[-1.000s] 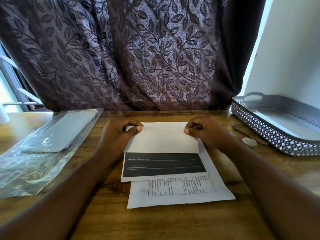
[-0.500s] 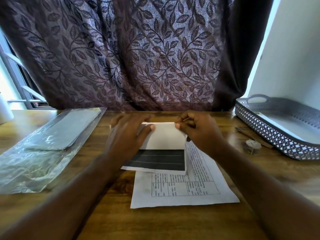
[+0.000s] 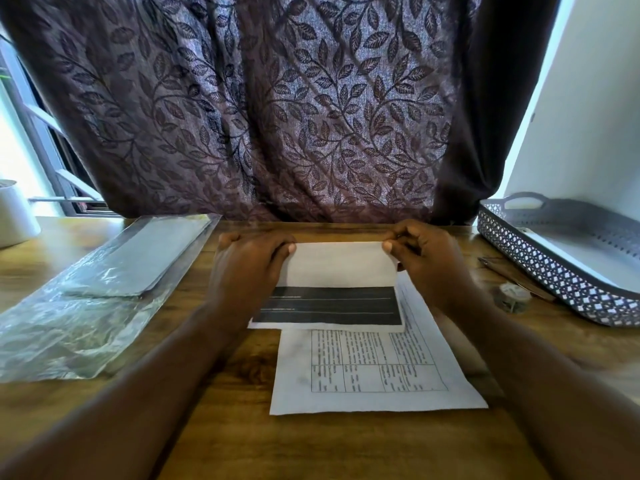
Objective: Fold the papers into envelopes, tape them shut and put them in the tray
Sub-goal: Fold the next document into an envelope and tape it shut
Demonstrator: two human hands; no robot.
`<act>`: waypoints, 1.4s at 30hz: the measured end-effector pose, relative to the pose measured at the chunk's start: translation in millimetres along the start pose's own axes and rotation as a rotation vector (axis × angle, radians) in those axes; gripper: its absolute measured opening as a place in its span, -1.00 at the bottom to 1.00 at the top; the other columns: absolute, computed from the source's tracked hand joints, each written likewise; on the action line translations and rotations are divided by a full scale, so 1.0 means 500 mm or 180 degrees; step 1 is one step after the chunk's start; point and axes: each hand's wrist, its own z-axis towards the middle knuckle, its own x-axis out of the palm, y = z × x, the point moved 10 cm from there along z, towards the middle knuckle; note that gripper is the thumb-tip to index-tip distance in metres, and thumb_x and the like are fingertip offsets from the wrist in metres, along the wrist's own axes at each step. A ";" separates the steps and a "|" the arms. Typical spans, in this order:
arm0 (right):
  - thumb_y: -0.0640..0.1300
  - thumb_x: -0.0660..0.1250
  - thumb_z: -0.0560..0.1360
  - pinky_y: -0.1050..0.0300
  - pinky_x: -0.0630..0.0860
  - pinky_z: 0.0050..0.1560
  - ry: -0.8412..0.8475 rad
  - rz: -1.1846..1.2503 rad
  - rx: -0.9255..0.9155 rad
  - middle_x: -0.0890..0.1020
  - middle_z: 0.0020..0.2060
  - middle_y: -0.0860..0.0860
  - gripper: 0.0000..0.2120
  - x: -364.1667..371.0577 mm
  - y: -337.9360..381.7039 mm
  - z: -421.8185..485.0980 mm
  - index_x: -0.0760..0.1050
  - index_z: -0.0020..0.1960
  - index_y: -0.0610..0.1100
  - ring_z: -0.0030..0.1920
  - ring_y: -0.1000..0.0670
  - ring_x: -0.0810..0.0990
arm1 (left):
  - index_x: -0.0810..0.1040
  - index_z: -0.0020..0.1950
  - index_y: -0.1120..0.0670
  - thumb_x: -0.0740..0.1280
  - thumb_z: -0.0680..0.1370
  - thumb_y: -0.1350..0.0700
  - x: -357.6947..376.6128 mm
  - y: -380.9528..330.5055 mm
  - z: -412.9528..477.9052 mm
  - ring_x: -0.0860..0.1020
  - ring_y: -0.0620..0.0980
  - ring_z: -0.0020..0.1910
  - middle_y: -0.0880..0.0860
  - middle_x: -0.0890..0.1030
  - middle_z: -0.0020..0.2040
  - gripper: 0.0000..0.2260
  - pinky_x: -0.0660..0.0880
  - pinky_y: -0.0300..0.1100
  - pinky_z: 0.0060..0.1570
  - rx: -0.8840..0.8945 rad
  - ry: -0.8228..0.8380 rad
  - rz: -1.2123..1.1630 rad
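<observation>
A folded paper [image 3: 337, 268], white above and with a black printed band below, lies in the middle of the wooden table. My left hand [image 3: 247, 268] pinches its upper left corner and my right hand [image 3: 427, 259] pinches its upper right corner. Under it lies a flat sheet [image 3: 374, 372] printed with a table. The grey perforated tray [image 3: 540, 271] stands at the right, with something white lying inside. A small roll of tape [image 3: 512, 296] sits just in front of the tray.
A clear plastic sleeve [image 3: 104, 289] holding grey sheets lies on the left of the table. A white cup [image 3: 15, 216] stands at the far left. A pen-like thing [image 3: 498, 266] lies beside the tray. A leaf-patterned curtain [image 3: 277, 116] hangs behind the table.
My hands have folded the top paper narrower, then spread apart again to its two upper corners. My view has shifted a little to the left.
</observation>
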 end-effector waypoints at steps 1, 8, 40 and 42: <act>-0.17 0.40 0.56 -0.14 0.67 -0.16 -0.0034 0.0041 0.0096 0.70 -0.20 0.01 -0.98 -0.007 -0.015 0.000 0.59 -0.05 -0.07 -0.18 -0.03 0.70 | 0.61 0.02 -0.07 0.28 0.62 0.01 -0.002 0.012 -0.001 0.58 -0.05 -0.13 -0.08 0.68 -0.08 -0.89 0.48 0.08 0.08 -0.0127 -0.0054 -0.0010; -0.19 0.37 0.57 -0.02 0.69 -0.14 -0.0049 0.0174 0.0439 0.70 -0.19 0.05 -0.96 -0.017 -0.062 -0.002 0.59 -0.04 -0.08 -0.17 0.07 0.68 | 0.59 -0.08 -0.07 0.32 0.62 0.08 0.021 0.067 -0.014 0.54 -0.33 -0.16 -0.23 0.60 -0.17 -0.89 0.38 -0.28 -0.27 -0.1148 -0.0018 -0.1002; -0.21 0.36 0.54 0.00 0.70 -0.13 0.0449 0.1978 0.1052 0.75 -0.03 -0.07 -0.74 0.029 -0.072 -0.014 0.53 0.23 -0.12 -0.11 -0.16 0.74 | 0.53 0.22 0.13 0.16 0.69 0.02 0.113 0.083 -0.053 0.71 0.23 -0.08 0.26 0.71 -0.03 -0.74 0.69 -0.02 -0.19 -0.2784 0.0389 -0.4367; -0.24 0.32 0.58 0.05 0.71 -0.16 0.0330 0.1960 0.1165 0.76 -0.07 -0.06 -0.81 0.026 -0.088 -0.014 0.55 0.18 -0.12 -0.16 -0.14 0.75 | 0.54 0.20 0.06 0.13 0.57 -0.24 0.117 0.071 -0.048 0.71 0.24 -0.05 0.25 0.71 0.00 -0.55 0.68 -0.04 -0.19 -0.2615 0.0584 -0.4441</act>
